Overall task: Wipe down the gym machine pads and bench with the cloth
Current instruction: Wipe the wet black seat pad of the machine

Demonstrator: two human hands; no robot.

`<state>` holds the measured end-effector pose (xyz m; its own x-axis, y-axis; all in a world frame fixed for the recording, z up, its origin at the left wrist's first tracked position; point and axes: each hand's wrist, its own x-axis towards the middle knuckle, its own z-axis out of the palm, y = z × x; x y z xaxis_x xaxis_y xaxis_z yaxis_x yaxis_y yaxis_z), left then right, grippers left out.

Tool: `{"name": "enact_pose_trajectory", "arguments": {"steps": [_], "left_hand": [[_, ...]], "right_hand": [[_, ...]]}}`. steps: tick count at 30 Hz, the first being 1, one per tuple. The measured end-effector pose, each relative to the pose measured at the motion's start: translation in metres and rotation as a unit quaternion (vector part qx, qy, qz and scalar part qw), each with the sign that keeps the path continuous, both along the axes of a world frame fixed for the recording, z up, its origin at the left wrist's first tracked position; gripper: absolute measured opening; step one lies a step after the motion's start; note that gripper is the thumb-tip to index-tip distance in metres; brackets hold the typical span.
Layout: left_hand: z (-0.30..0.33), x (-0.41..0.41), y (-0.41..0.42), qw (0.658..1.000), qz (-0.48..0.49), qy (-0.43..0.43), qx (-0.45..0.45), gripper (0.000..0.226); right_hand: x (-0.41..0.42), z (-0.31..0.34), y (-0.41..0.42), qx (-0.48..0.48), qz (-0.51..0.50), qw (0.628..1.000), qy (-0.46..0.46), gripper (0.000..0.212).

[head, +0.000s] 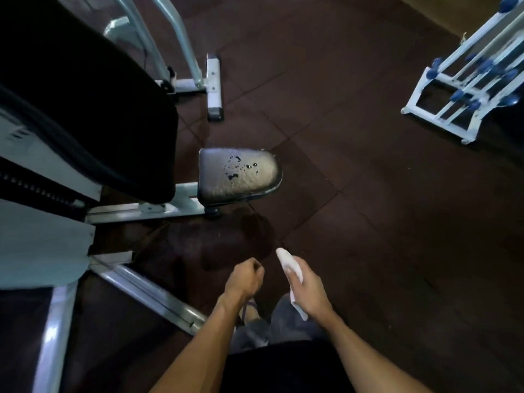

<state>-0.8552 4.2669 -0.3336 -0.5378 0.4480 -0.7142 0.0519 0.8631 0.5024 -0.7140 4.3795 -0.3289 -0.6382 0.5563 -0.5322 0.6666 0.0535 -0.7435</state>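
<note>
A small black seat pad (pixel 241 174) sits at mid-frame with droplets of liquid on its top. A large black back pad (pixel 85 103) slopes up at the left. My right hand (pixel 309 290) is closed around a white cloth (pixel 287 260), held low and well short of the seat pad. My left hand (pixel 245 279) is a loose fist beside it, with nothing in it that I can see.
The machine's white steel frame (pixel 147 208) and a rail (pixel 150 296) run across the floor at the left. A white rack with blue-ended bars (pixel 467 89) stands at the right. Dark rubber floor tiles (pixel 368 222) show a wet patch below the seat.
</note>
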Motion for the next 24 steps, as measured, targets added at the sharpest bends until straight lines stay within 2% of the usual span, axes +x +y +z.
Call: {"name": "enact_pose_trajectory", "arguments": {"steps": [7, 12, 18, 24], "left_hand": [[-0.032, -0.091, 0.066, 0.997, 0.073, 0.001, -0.006, 0.018], [-0.076, -0.167, 0.104, 0.990, 0.133, 0.047, 0.003, 0.018], [-0.160, -0.254, 0.126, 0.970, 0.134, 0.199, 0.029, 0.025], [-0.238, -0.309, 0.128, 0.943, 0.066, 0.326, 0.019, 0.037]], "right_hand": [[-0.110, -0.028, 0.081, -0.036, 0.030, 0.999, 0.006, 0.035], [-0.185, -0.077, 0.147, -0.007, 0.062, 0.998, 0.003, 0.035], [-0.274, -0.166, 0.200, 0.074, 0.115, 0.990, 0.030, 0.046], [-0.357, -0.240, 0.209, 0.217, 0.084, 0.969, 0.081, 0.053]]}}
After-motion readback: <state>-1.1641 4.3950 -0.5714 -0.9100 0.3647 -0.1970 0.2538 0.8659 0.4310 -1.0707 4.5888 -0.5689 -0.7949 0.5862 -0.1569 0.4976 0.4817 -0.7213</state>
